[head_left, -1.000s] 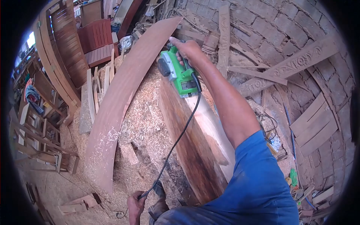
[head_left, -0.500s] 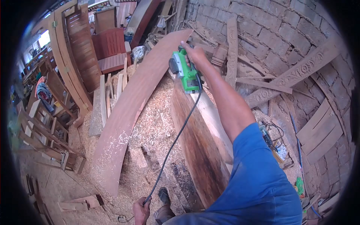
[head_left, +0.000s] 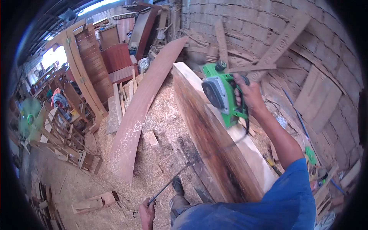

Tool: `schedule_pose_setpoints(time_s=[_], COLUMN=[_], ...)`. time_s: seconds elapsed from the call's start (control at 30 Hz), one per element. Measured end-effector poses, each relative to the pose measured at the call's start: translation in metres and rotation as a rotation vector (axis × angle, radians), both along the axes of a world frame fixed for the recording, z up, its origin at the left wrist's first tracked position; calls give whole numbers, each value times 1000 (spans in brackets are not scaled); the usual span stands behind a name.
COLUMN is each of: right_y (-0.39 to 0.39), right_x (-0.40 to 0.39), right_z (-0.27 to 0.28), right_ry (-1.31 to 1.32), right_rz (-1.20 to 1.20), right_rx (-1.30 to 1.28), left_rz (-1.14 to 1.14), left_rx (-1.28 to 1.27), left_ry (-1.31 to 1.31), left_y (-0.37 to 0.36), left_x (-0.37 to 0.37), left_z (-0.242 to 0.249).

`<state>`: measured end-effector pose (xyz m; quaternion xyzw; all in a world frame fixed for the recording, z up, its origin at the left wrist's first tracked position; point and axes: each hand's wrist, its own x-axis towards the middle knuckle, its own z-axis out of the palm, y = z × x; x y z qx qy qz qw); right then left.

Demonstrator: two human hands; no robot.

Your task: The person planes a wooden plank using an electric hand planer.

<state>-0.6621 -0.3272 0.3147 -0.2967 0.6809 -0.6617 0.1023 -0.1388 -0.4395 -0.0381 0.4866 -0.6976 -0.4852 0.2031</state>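
Observation:
My right hand [head_left: 247, 94] grips the handle of a green electric planer [head_left: 222, 96], tilted on its side over the pale edge of a thick timber slab [head_left: 214, 142]. The slab's broad side is dark brown and streaked. From the planer's rear a black power cord [head_left: 172, 180] loops across the slab and down to the lower left. There my left hand [head_left: 147, 212] is closed around the cord, beside my leg. Left of the slab, a long curved reddish board [head_left: 140, 111] lies with curled shavings on its lower part.
Wood shavings [head_left: 163, 109] cover the floor between board and slab. A block wall [head_left: 245, 23] with carved planks leaning on it stands ahead and right. Wooden chair frames [head_left: 73, 134], a red bench [head_left: 119, 63] and a green fan [head_left: 30, 118] are at the left. Offcuts [head_left: 96, 202] lie near my feet.
My right hand has drawn the planer back from the slab's far end toward me and to the right, tipping it sideways. My left hand still holds the cord. The view has shifted.

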Motion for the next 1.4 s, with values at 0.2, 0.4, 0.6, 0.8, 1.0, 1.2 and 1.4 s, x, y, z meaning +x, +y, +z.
schedule_pose_setpoints(time_s=[0.2,0.4,0.6,0.8,1.0,1.2,1.4], right_y=[222,412,545,648,723,791,876], right_x=[127,267,408,492,557,592,635], right_z=[25,24,10,6,6,1,3], right_ry=[-269,-323,-236,-334,-371,-364,-364], right_rz=[-52,-326,-664,-685,-730,-774,-787], right_rx=[104,83,63,45,48,47,121], left_rz=[-105,-419,-713,-800,-1036,-1058,-1149], left_rx=[-30,-116,-197,-112,-183,-218,-202], left_ry=[59,105,-11,11,-20,-14,-107], left_y=[88,153,228,322,381,429,513], left_x=[44,70,109,165,191,197,204], left_z=[34,23,45,51,67,70,74])
